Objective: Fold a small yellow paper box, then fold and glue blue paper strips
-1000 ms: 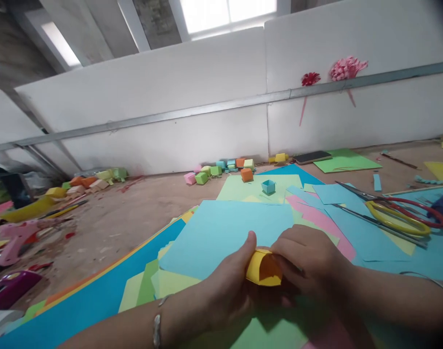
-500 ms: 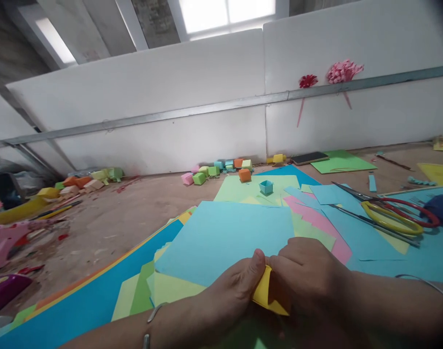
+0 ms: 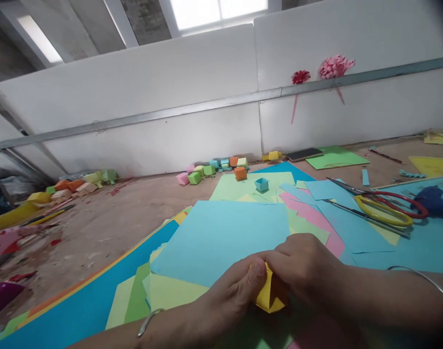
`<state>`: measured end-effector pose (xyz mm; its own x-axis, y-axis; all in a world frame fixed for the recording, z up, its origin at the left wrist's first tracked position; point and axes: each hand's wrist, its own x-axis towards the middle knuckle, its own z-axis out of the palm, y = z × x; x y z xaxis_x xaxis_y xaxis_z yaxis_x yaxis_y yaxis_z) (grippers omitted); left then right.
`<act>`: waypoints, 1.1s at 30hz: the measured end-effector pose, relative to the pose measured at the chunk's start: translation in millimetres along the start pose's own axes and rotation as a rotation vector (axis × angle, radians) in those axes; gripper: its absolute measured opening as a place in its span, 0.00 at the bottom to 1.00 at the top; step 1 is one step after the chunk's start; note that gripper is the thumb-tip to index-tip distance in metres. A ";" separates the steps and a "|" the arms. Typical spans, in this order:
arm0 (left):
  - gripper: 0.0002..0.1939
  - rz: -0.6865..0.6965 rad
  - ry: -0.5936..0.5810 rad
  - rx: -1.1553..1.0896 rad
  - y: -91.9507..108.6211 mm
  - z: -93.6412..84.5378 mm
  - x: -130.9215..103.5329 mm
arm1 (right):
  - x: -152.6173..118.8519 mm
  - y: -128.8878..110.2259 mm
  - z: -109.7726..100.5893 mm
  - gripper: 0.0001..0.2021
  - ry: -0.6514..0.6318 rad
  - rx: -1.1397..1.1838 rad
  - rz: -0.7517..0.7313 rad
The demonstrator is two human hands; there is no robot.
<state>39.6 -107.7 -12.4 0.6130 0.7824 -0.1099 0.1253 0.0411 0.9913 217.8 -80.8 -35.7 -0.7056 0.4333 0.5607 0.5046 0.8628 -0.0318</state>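
Low in the middle of the view, a small folded yellow paper box point(image 3: 265, 295) is held between both hands, its hollow side facing me. My left hand point(image 3: 236, 286) closes on its left side, with the thumb laid along the upper edge. From the right, my right hand point(image 3: 305, 266) grips the box with curled fingers; most of the fingertips are hidden behind the knuckles and the paper. Just beyond the hands lies a light blue paper sheet point(image 3: 221, 237) on a stack of coloured sheets. Further back stands a small open blue paper box point(image 3: 261, 184).
Two pairs of scissors point(image 3: 385, 213) lie at the right on blue paper. Several small paper cubes point(image 3: 194, 178) line the back by the white wall panel point(image 3: 152, 106). A pink glue gun point(image 3: 3, 245) and a purple object point(image 3: 3, 296) are at the left. A phone point(image 3: 304, 154) lies at the back.
The view has shifted slightly, so the surroundings sit a little further left. Both hands keep hold of the yellow paper box, and the left thumb has bent down lower against it.
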 end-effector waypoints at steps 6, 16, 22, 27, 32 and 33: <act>0.34 -0.081 -0.079 -0.187 -15.7 1.6 1.6 | 6.2 3.3 -1.9 0.01 -0.184 0.084 0.170; 0.38 -0.026 -0.137 -0.245 -34.7 -2.1 6.1 | -0.7 1.3 11.9 0.08 -0.155 0.124 0.099; 0.36 -0.089 -0.058 -0.335 -36.7 -6.2 8.3 | -1.2 3.8 12.1 0.03 -0.197 0.094 0.129; 0.32 -0.062 -0.057 -0.552 -36.9 -1.6 10.0 | -5.7 9.1 24.9 0.03 -0.185 0.109 0.086; 0.34 -0.081 -0.048 -0.589 -45.3 -3.2 15.9 | -0.5 17.0 18.7 0.05 -0.312 0.199 0.200; 0.35 -0.115 -0.028 -0.597 -46.0 -6.3 17.1 | 1.5 18.3 14.0 0.09 -0.262 0.232 0.204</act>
<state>39.3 -92.2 -59.4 0.6425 0.7361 -0.2130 -0.2620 0.4722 0.8417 219.0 -60.8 -47.0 -0.7209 0.6273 0.2946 0.5425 0.7753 -0.3233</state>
